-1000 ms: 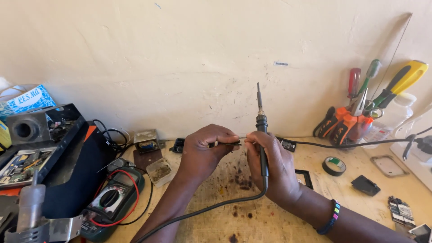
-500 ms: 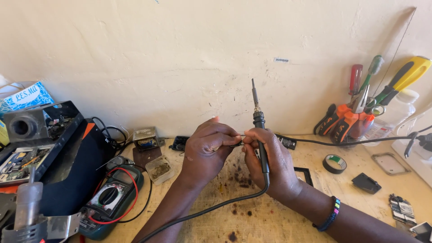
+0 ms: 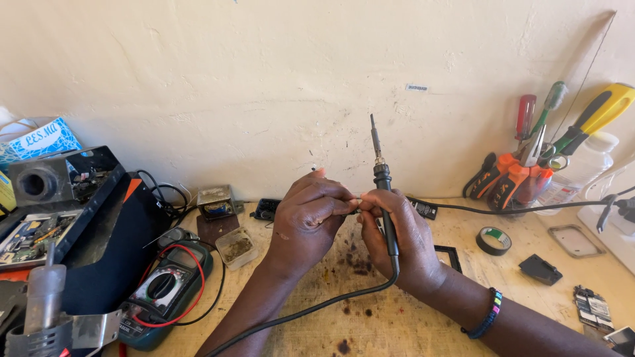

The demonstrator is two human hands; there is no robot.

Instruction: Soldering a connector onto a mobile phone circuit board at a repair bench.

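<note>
My right hand (image 3: 400, 244) grips a black soldering iron (image 3: 382, 188) by its handle, tip pointing straight up, its black cable trailing down toward me. My left hand (image 3: 307, 221) meets the right at the fingertips, and both pinch a small thin piece (image 3: 357, 202) between them, too small to make out. The hands hover just above a stained wooden bench (image 3: 370, 311).
A multimeter (image 3: 165, 291) with red and black leads lies at left beside a small tray (image 3: 237, 248) and a black tool case (image 3: 79, 218). At right stand pliers and screwdrivers in a holder (image 3: 529, 172), a tape roll (image 3: 493, 240), and phone parts (image 3: 592, 307).
Both hands rose slightly and shifted a little left; the left fingers closed in on the piece at the right hand's fingertips. The soldering iron stays upright.
</note>
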